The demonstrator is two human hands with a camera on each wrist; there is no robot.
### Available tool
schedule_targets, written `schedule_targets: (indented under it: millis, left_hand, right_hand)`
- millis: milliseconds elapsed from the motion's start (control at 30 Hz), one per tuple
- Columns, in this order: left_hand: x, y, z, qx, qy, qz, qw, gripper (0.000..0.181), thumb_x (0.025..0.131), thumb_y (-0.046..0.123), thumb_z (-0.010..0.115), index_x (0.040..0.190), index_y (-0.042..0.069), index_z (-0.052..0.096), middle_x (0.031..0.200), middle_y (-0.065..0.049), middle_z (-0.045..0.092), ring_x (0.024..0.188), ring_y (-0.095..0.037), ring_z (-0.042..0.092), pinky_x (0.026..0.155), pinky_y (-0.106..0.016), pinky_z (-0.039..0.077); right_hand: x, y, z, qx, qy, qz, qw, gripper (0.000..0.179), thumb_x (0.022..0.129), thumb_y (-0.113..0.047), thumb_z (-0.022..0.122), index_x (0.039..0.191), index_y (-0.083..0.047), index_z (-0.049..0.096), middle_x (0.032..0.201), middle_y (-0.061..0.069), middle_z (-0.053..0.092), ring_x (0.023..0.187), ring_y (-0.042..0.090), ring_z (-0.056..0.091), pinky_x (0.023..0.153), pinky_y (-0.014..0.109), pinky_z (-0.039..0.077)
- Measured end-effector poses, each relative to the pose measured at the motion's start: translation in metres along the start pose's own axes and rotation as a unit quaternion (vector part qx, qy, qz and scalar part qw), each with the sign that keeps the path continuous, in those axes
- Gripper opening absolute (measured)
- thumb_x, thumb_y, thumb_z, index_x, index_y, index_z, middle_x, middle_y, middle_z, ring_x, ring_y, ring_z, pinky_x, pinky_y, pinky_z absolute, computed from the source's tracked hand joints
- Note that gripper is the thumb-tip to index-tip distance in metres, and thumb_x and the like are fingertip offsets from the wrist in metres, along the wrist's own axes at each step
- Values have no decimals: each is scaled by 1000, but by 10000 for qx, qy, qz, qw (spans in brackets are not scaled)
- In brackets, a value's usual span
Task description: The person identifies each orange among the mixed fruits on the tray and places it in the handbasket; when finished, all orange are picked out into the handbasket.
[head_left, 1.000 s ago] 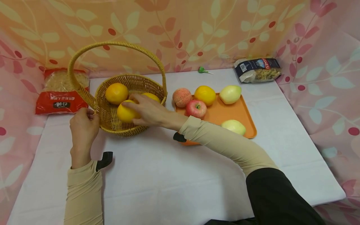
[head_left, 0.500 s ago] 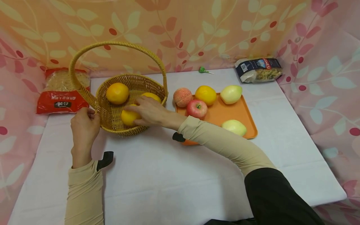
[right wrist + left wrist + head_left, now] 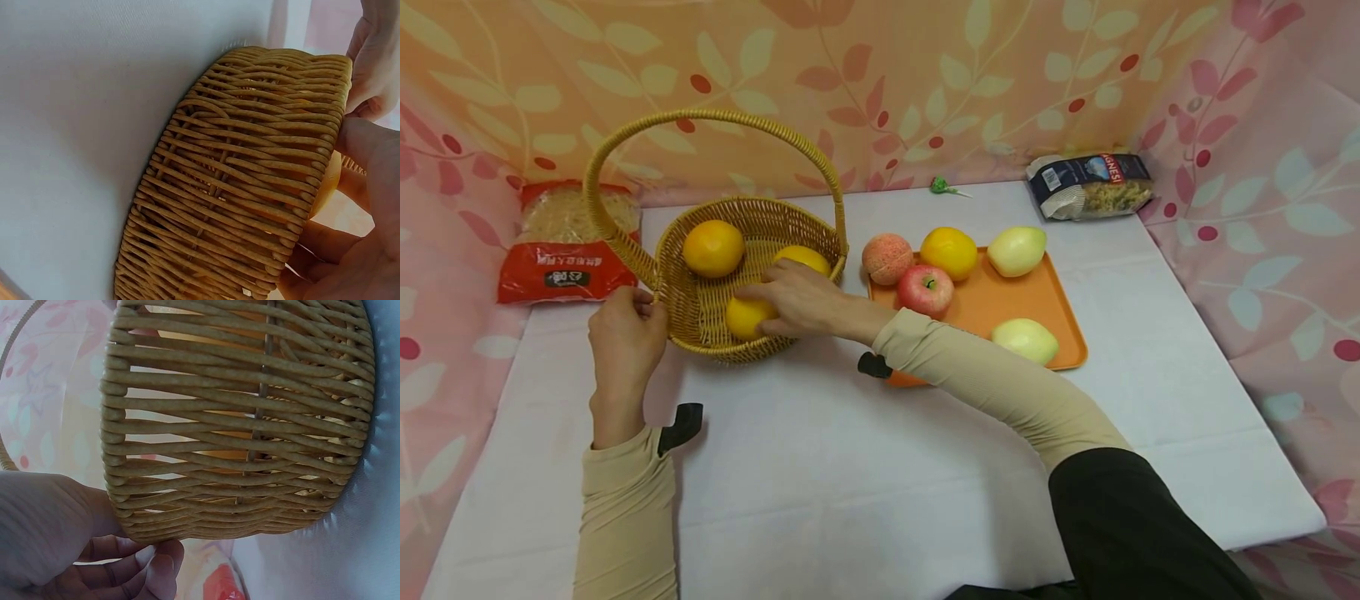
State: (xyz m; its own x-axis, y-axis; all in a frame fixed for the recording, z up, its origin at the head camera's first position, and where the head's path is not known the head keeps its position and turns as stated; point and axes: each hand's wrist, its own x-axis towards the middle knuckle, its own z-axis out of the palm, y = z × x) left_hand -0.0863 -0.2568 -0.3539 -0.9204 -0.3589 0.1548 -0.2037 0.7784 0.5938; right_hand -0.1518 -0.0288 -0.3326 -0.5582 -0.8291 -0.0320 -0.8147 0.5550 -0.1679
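Observation:
Inside the wicker basket, my right hand grips a yellow orange near the front wall. Its fingers and thumb reach around the fruit, and part of the orange shows above the rim in the right wrist view. My left hand pinches the basket's rim on the left, by the foot of the tall handle. In the left wrist view the thumb and fingers of that hand close over the rim. Two more oranges lie in the basket, one at the left, one partly hidden behind my right hand.
Right of the basket, an orange tray carries a red apple, a yellow orange, a peach-like fruit and two pale green fruits. Behind stand a red bag, a lollipop and a pasta bag.
My right hand has moved the orange a little right and lower, towards the basket's front wall. The left hand keeps its hold on the rim.

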Motion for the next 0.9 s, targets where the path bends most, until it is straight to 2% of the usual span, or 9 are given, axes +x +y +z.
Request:
schedule_targets:
  millis: [300, 567, 733, 900]
  left_hand:
    - [0, 0, -1, 8, -17, -10, 10000, 31, 93, 14, 49, 107, -12, 61, 94, -28, 63, 82, -39, 57, 58, -24, 37]
    - [1, -3, 0, 12, -160, -134, 9998, 33, 94, 15, 49, 109, -12, 60, 97, -29, 63, 84, -39, 57, 54, -17, 35]
    - [1, -3, -1, 17, -209, -184, 9996, 33, 94, 16, 49, 110, -11, 60, 98, -28, 63, 84, -38, 56, 52, -14, 33]
    - [2, -2, -2, 1, -219, -162, 9996, 34, 95, 16, 48, 111, -11, 59, 99, -28, 62, 86, -38, 56, 56, -17, 35]
  right_hand:
    - [0, 0, -4, 154, -89, 31, 9998, 54, 92, -39, 61, 142, -21, 52, 136, 6, 57, 124, 19, 52, 109, 31, 36]
    - [-1, 0, -6, 282, -113, 88, 9995, 55, 92, -38, 62, 143, -21, 51, 137, 4, 56, 124, 18, 53, 109, 33, 38]
    - [-13, 8, -15, 307, 247, -38, 9992, 49, 92, -33, 61, 139, -19, 55, 135, 5, 57, 124, 20, 53, 111, 34, 36]
    - [-44, 27, -24, 328, 722, -203, 9966, 42, 91, -24, 61, 132, -14, 61, 132, 11, 59, 124, 26, 54, 110, 37, 39]
